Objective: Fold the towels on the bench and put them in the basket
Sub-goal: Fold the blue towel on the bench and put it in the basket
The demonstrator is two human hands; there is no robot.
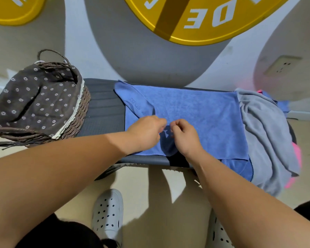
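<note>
Blue towel [195,111] spread flat mid-bench [104,108], long axis along the bench, my left hand [145,135] and right hand [186,138] side by side over its near half, fingers curled, any pinch on cloth indiscernible; basket [75,111] at the bench's left end, nearer my left hand

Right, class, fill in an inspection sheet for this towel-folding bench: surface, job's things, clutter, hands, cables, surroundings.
Surface: dark padded bench, partly bare.
Job's things: blue towel spread flat, far-left corner folded over; grey towel heaped at right over pink cloth; lined wicker basket at left.
Clutter: nothing seen.
Hands: left hand and right hand together over blue towel, fingers curled; grip unclear.
Cables: nothing seen.
Surroundings: wall socket, yellow discs.
</note>
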